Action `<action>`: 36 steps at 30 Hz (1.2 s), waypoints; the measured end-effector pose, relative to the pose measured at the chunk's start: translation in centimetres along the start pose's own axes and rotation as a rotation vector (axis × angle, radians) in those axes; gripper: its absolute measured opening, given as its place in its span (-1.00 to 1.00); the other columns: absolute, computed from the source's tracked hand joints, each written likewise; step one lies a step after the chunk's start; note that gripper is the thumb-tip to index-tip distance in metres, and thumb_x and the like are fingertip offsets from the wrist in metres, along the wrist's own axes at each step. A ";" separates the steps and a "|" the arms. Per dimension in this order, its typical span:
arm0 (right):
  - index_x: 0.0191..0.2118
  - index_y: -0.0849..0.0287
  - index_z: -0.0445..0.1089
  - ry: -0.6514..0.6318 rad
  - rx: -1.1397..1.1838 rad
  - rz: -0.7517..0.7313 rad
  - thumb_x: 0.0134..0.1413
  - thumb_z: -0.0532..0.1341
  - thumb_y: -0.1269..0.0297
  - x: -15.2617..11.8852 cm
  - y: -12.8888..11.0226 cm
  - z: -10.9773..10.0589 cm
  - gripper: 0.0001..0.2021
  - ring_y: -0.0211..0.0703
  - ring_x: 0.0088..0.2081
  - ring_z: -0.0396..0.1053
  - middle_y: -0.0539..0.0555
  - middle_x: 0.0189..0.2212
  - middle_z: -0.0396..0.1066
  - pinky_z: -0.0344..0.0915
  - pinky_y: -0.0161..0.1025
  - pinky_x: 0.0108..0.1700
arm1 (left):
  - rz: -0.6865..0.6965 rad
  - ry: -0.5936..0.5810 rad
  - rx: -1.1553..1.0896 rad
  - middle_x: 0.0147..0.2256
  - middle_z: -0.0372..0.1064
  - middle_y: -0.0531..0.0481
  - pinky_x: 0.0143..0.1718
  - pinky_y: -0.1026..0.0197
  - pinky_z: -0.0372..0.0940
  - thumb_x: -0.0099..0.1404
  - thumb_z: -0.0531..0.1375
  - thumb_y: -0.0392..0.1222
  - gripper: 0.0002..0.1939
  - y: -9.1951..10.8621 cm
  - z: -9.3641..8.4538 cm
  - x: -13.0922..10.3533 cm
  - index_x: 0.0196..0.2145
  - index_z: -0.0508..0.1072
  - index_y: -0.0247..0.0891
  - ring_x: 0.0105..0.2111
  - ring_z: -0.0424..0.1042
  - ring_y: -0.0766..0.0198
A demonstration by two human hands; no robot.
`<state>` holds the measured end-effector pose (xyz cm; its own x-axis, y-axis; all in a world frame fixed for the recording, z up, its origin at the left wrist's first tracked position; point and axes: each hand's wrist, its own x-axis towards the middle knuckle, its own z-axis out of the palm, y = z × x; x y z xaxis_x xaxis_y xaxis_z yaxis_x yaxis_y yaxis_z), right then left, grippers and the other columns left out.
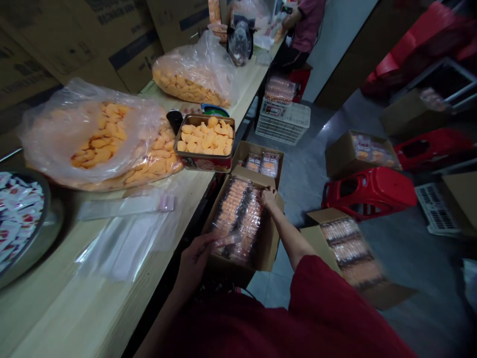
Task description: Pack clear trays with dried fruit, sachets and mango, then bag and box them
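Head view: at lower centre, the left hand [195,254] was pinched on a clear packet [228,240], extending rightward from its fingertips over the carton [271,246]; the right hand [267,197], grip indeterminable, lay at the carton's upper-right edge.

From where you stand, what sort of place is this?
Probably a small food-packing workshop: a big clear bag of orange snack pieces lies on the workbench, and an open carton beside it holds rows of wrapped packs.
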<state>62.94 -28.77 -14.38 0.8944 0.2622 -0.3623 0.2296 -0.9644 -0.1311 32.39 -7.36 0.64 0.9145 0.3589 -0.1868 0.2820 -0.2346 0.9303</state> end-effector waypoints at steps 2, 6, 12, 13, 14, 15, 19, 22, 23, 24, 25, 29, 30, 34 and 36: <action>0.22 0.38 0.35 0.009 0.001 -0.001 0.34 0.03 0.28 -0.3 -0.1 0.3 -0.55 0.27 0.35 -0.03 0.43 0.24 0.32 -0.17 0.21 0.34 | 0.025 0.024 0.029 -0.01 0.56 -0.10 0.20 -0.05 0.32 0.36 0.21 0.03 -0.71 -0.2 0.2 0.8 -0.12 0.62 -0.15 0.07 0.49 0.06; 0.39 0.47 0.05 0.015 0.019 0.022 0.39 -0.02 0.20 -1.0 -0.2 0.9 -0.41 0.21 0.35 0.08 0.48 0.30 0.23 -0.17 0.14 0.36 | 0.046 0.020 0.097 0.01 0.55 -0.09 0.29 -0.15 0.22 0.36 0.18 0.02 -0.71 -1.1 0.4 1.8 -0.13 0.63 -0.13 0.18 0.39 0.02; 0.33 0.42 0.14 -0.016 0.060 0.079 0.46 -0.10 0.00 0.3 0.2 0.4 -0.39 0.16 0.22 0.31 0.49 0.20 0.35 0.07 -0.04 0.26 | -0.045 -0.096 0.051 0.00 0.55 -0.17 0.17 -0.07 0.34 0.38 0.14 0.04 -0.64 -2.4 0.7 1.8 -0.11 0.60 -0.22 0.02 0.52 0.05; 0.31 0.39 0.18 -0.027 0.069 0.078 0.46 -0.11 0.01 0.5 0.2 0.5 -0.41 0.13 0.18 0.36 0.46 0.17 0.38 0.12 -0.09 0.22 | -0.070 -0.110 0.047 -0.03 0.56 -0.16 0.15 -0.06 0.35 0.39 0.13 0.05 -0.63 -2.3 0.7 1.9 -0.09 0.59 -0.23 0.00 0.53 0.06; 0.29 0.36 0.23 -0.039 0.077 0.074 0.47 -0.11 0.02 0.6 0.3 0.6 -0.44 0.09 0.15 0.39 0.42 0.14 0.42 0.16 -0.13 0.18 | -0.091 -0.118 0.044 -0.05 0.57 -0.15 0.14 -0.06 0.35 0.40 0.12 0.06 -0.62 -2.0 0.7 2.1 -0.07 0.58 -0.23 -0.02 0.53 0.06; 0.26 0.33 0.26 -0.049 0.084 0.069 0.47 -0.09 0.03 0.7 0.3 0.8 -0.47 0.06 0.11 0.42 0.38 0.10 0.46 0.18 -0.17 0.15 | -0.100 -0.119 0.040 -0.06 0.57 -0.15 0.14 -0.05 0.35 0.41 0.12 0.07 -0.61 -1.6 0.7 2.5 -0.05 0.57 -0.24 -0.01 0.52 0.06; 0.18 0.30 0.38 -0.037 0.092 0.061 0.42 0.02 0.04 0.9 0.3 1.8 -0.52 0.10 0.17 0.35 0.36 0.11 0.44 0.16 -0.14 0.18 | -0.028 -0.083 -0.007 -0.05 0.55 -0.13 0.12 0.02 0.35 0.41 0.12 0.04 -0.62 0.2 0.7 4.6 -0.01 0.53 -0.25 0.01 0.50 0.08; 0.12 0.28 0.45 0.007 0.084 0.070 0.42 0.00 0.05 1.4 0.5 2.0 -0.52 0.21 0.28 0.19 0.38 0.24 0.31 0.06 0.00 0.27 | 0.037 -0.046 0.004 -0.05 0.55 -0.10 0.09 0.06 0.35 0.39 0.14 0.00 -0.65 0.8 0.8 5.8 -0.02 0.54 -0.24 -0.03 0.50 0.10; 0.10 0.27 0.47 0.019 0.082 0.072 0.41 0.00 0.05 1.6 0.6 2.0 -0.53 0.24 0.29 0.15 0.38 0.26 0.28 0.02 0.05 0.29 | 0.040 -0.033 0.012 -0.06 0.55 -0.09 0.07 0.07 0.35 0.39 0.14 0.00 -0.65 0.8 0.9 6.0 -0.03 0.54 -0.24 -0.04 0.51 0.11; 0.09 0.25 0.48 0.025 0.080 0.071 0.40 0.01 0.06 1.8 0.6 2.0 -0.54 0.25 0.30 0.13 0.37 0.27 0.28 0.00 0.08 0.30 | 0.036 -0.022 0.015 -0.07 0.55 -0.09 0.06 0.08 0.35 0.39 0.14 0.01 -0.65 0.7 0.9 6.1 -0.03 0.54 -0.24 -0.05 0.51 0.11; 0.09 0.23 0.49 0.027 0.081 0.067 0.39 0.03 0.06 1.9 0.7 2.0 -0.56 0.25 0.30 0.13 0.35 0.27 0.29 -0.02 0.10 0.31 | 0.029 -0.017 0.012 -0.07 0.56 -0.09 0.05 0.09 0.35 0.40 0.14 0.01 -0.65 0.5 1.0 6.2 -0.03 0.54 -0.24 -0.05 0.51 0.11; 0.14 0.12 0.45 0.008 0.098 0.045 0.36 0.08 0.10 1.7 0.9 2.3 -0.61 0.15 0.27 0.20 0.24 0.19 0.41 -0.02 0.09 0.32 | 0.033 0.002 -0.040 -0.07 0.56 -0.08 0.04 0.12 0.33 0.42 0.14 0.00 -0.67 0.1 1.4 6.5 -0.03 0.54 -0.24 -0.04 0.50 0.12; 0.15 0.11 0.43 0.003 0.105 0.041 0.36 0.08 0.11 1.6 0.9 2.4 -0.62 0.12 0.24 0.24 0.22 0.16 0.44 -0.01 0.07 0.32 | 0.042 0.007 -0.057 -0.08 0.56 -0.07 0.03 0.14 0.33 0.42 0.14 -0.01 -0.67 0.1 1.6 6.8 -0.03 0.54 -0.23 -0.05 0.50 0.13; 0.23 0.16 0.35 -0.003 0.140 0.025 0.35 0.10 0.10 0.9 1.1 3.3 -0.56 0.03 0.17 0.36 0.24 0.14 0.46 0.09 -0.05 0.27 | 0.127 -0.025 -0.131 -0.10 0.55 -0.05 0.01 0.18 0.33 0.43 0.15 -0.02 -0.69 1.4 3.3 9.9 -0.04 0.55 -0.24 -0.07 0.49 0.17; 0.27 0.19 0.30 0.010 0.159 0.018 0.36 0.09 0.09 0.4 1.1 3.9 -0.52 0.02 0.20 0.34 0.27 0.19 0.41 0.09 -0.08 0.29 | 0.186 -0.067 -0.215 -0.09 0.54 -0.07 0.01 0.19 0.33 0.40 0.18 -0.02 -0.68 2.4 5.1 12.8 -0.04 0.53 -0.27 -0.05 0.48 0.16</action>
<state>62.05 -29.60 -18.24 0.9019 0.2441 -0.3564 0.1509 -0.9511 -0.2695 46.20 -7.93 -1.14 0.9640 0.2650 -0.0202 0.0460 -0.0916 0.9947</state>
